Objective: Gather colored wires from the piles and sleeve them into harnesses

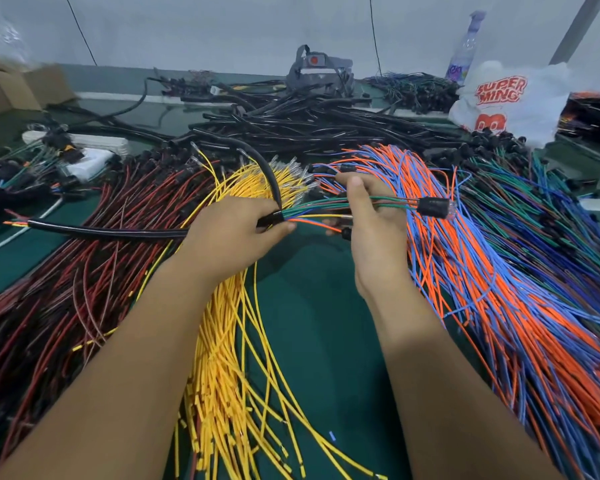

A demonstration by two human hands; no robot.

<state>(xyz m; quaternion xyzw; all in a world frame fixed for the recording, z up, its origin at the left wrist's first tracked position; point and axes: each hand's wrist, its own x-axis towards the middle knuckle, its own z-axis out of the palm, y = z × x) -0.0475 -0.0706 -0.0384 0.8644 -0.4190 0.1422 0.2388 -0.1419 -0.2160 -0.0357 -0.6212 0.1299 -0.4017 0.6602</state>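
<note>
Black sleeve [111,232] in left hand [234,233], right hand [371,216] pinching wire bundle [321,211]

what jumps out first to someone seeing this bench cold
The fanned wire piles: yellow wires at centre, dark red wires on the left, orange and blue wires on the right. Above the yellow pile, the left hand grips a black sleeve while the right hand holds the mixed wires entering it.
</note>
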